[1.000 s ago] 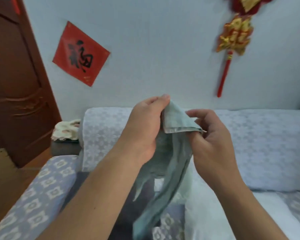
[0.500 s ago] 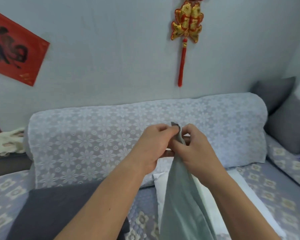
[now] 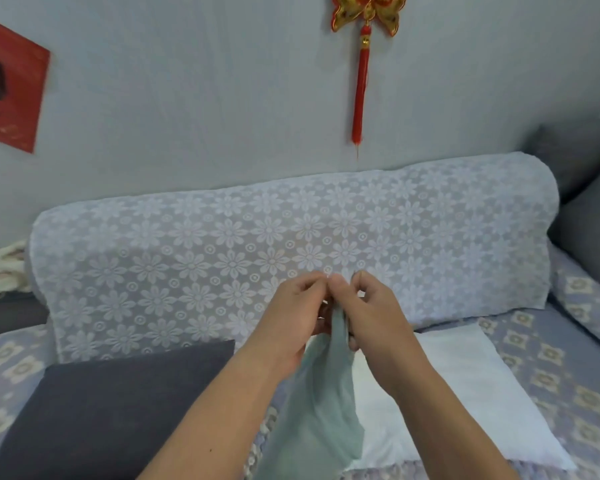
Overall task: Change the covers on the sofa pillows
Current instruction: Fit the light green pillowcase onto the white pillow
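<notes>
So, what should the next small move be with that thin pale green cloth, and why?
Probably draw the hands apart along the top edge. The left hand and right hand pinch the thin pale green cloth close together, so it hangs bunched and narrow near the flat white pillow. Spreading would likely open it out.

cushion (image 3: 111, 403) left of pillow (image 3: 465, 393), cloth (image 3: 312, 410) between
</notes>
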The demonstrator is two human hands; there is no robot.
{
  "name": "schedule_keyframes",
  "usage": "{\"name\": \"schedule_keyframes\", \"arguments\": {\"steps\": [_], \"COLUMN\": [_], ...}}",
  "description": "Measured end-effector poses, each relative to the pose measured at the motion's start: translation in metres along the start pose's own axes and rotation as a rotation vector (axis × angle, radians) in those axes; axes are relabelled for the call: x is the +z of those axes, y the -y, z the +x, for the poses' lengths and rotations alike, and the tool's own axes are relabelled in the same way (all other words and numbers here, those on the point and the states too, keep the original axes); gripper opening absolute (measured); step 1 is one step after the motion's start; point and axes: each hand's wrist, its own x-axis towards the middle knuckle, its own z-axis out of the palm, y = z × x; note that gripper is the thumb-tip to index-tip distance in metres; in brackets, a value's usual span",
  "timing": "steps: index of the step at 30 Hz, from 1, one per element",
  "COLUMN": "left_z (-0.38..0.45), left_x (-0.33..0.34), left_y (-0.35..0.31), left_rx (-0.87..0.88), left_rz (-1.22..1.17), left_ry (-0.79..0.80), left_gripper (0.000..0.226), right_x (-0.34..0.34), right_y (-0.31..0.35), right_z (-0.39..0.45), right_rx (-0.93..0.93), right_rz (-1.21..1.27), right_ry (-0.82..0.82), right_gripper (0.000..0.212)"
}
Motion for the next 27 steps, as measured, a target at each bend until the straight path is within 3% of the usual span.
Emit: {"name": "schedule_keyframes", "arguments": {"steps": [5,10,14,19,23,25,27], "left_z": [0.013,0.06,0.1,0.112,0.082,0.066,0.046], "left_x": [0.06,0.052,0.01,-0.04,-0.026,-0.014,-0.003], "left_y": [0.019,0.028,0.031,0.01,0.057,0.096,0.137], "left_rx": [0.01,0.001,-0.099,0.233,0.304,0.238,0.11], "left_rz": [-0.308,-0.696,-0.767,-0.798,-0.797,-0.846,-0.839], "left_ry": [-0.08,-0.389,-0.665,-0.939,-1.079,-1.184,-1.382], "left_gripper": [0.016,0.008,0.018,0.026,0.033,0.036,0.035], "right_x": [-0.072,-0.164,-0.236,-0.318,-0.366,-0.384,-0.405], "right_y": [-0.011,-0.016,-0.007,0.015,-0.05,-0.103,-0.155], "right_z": [0.014,0.068,0.15,0.179,0.176,0.165,0.141], "right_rx": [-0.003,0.078,0.235,-0.011,0.019,0.133,0.335], "right_rz": [-0.003,0.239,0.489,0.551,0.879,0.825,0.468], "right_ry": [0.071,-0.314,-0.307,-0.486,-0.631,-0.667,-0.744], "right_gripper": [0.032,0.022,0.013,0.019,0.011,0.009,0.011]}}
